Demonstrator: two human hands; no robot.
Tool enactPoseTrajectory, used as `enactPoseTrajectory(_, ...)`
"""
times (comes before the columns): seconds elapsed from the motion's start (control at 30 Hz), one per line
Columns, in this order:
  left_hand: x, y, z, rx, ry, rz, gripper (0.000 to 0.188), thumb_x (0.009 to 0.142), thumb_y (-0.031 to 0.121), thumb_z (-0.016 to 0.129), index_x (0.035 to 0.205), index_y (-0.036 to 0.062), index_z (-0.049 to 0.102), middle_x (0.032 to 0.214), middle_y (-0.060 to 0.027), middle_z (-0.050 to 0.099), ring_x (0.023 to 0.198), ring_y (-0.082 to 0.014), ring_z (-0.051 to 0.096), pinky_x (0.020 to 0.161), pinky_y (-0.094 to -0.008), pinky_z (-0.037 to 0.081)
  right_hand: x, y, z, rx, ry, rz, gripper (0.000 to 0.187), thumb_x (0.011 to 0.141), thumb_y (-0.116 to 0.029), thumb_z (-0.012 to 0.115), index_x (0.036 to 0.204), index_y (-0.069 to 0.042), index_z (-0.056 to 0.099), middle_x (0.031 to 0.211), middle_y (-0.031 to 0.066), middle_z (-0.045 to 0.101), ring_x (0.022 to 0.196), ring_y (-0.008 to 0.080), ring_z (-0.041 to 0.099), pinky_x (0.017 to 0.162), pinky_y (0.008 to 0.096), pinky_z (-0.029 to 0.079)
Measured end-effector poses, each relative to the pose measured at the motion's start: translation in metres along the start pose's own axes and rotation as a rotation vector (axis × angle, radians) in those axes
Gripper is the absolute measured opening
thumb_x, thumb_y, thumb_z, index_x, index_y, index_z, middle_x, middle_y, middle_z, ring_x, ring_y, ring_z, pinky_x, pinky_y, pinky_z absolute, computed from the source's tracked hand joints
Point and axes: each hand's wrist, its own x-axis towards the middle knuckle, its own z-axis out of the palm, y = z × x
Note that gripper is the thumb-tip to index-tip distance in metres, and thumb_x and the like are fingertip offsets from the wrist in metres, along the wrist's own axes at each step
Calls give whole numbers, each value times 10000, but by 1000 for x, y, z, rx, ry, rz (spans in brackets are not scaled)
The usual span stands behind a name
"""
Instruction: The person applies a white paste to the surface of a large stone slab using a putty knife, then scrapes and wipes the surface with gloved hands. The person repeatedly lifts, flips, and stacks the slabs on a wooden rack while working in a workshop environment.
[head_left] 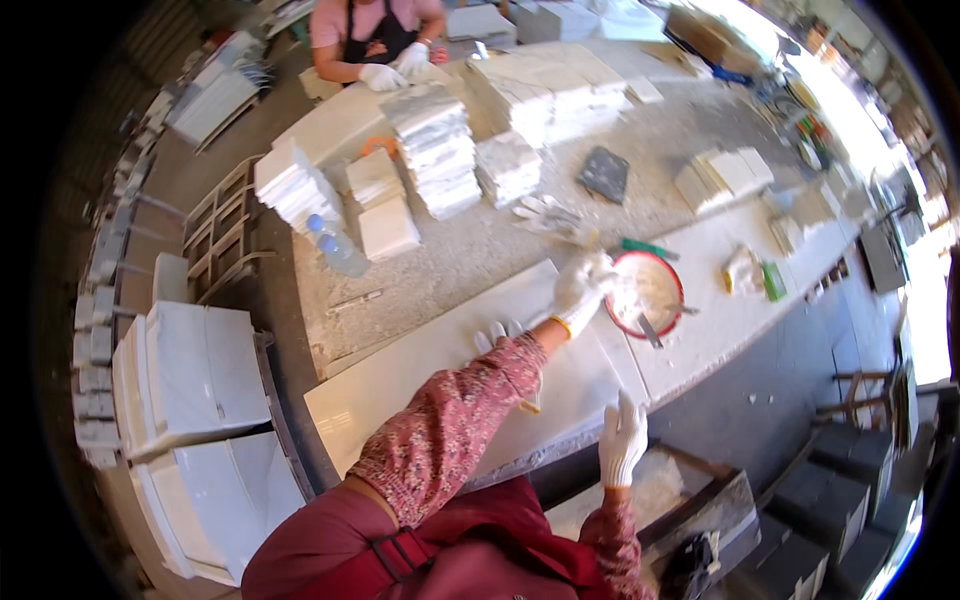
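Observation:
My left hand (pixel 583 284), in a white glove with a yellow cuff, reaches across to the left rim of a red-rimmed bowl (pixel 678 298). Its fingers are bunched together; what they hold, if anything, is blurred. White material fills much of the bowl, and a flat-bladed metal tool (pixel 650 332) leans over its near rim. Just off the table's front edge, my right hand (pixel 624 442), white-gloved, is raised with fingers stretched out and nothing visible in it. A pale polished slab (pixel 400 400) lies under my left arm. On it a white glove (pixel 495 336) is partly hidden by my sleeve.
Stacked stone tiles (pixel 432 150) stand across the dusty table, near a plastic bottle (pixel 338 248), loose gloves (pixel 550 218) and a dark square tile (pixel 604 174). A gloved co-worker (pixel 375 40) works at the far side. White slabs (pixel 190 370) stand left; dark blocks (pixel 820 490) lie right.

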Motion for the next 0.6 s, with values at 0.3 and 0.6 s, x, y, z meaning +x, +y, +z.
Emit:
enactPoseTrajectory(0.3, 66, -69, 49, 630, -85, 129, 190, 928, 289, 621, 1013, 120, 629, 1011, -109, 616, 963, -265, 583, 843, -394, 479, -95, -11, 19, 179, -160, -163, 306, 826, -59, 696, 1129, -25, 670, 986, 153, 678, 897, 352, 636, 827, 430, 510)
enactPoseTrajectory(0.6, -28, 1, -85, 934, 218, 319, 688, 930, 416, 608, 1472, 43, 407, 1451, -199, 483, 1323, -410, 445, 1098, -559, 326, -36, -61, 37, -69, -260, -448, 743, 713, -343, 821, 1351, -74, 552, 1344, 223, 538, 1234, 442, 492, 1022, 530, 408)
